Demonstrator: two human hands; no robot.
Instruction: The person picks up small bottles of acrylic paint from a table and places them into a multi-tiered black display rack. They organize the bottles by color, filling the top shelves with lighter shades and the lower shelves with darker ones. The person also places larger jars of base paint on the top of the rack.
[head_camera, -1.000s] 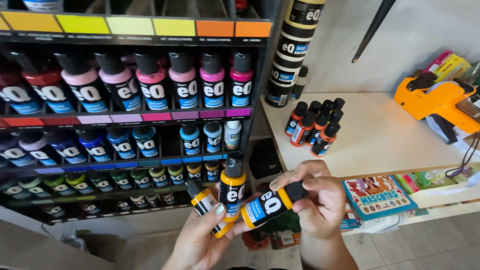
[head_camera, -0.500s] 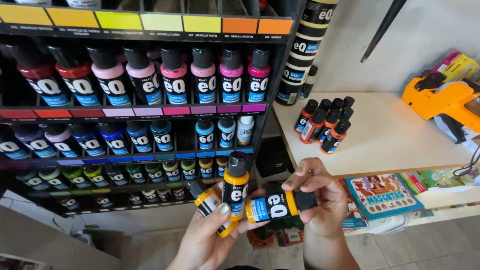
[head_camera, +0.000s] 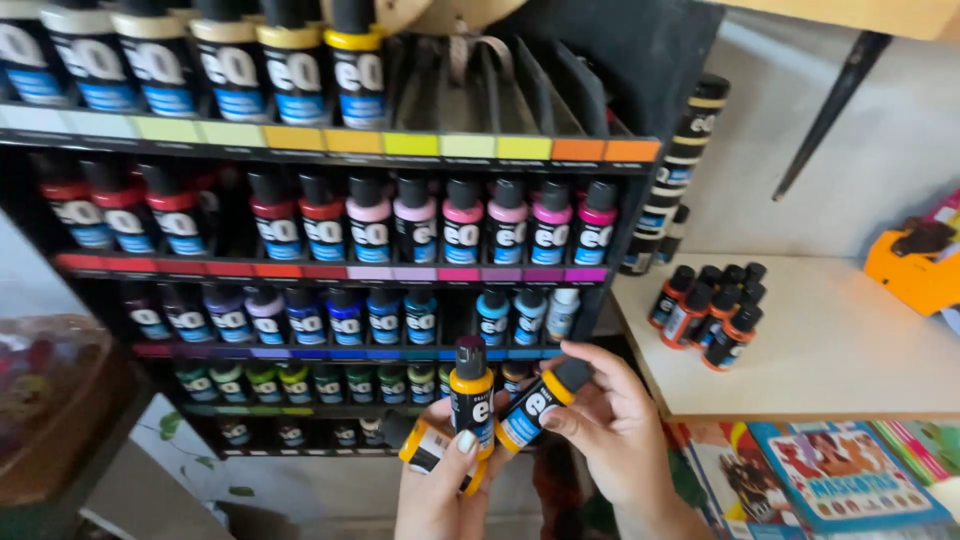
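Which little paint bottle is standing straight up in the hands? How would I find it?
Look below the big black paint rack, where two hands meet. The left hand holds a yellow bottle upright. Unlike the tilted yellow bottle in the right hand, its black cap points straight up.

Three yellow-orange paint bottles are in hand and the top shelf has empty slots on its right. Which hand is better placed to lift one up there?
Probably the right hand. It holds just one tilted yellow-orange bottle and sits below the empty slots, while the left hand clasps two bottles.
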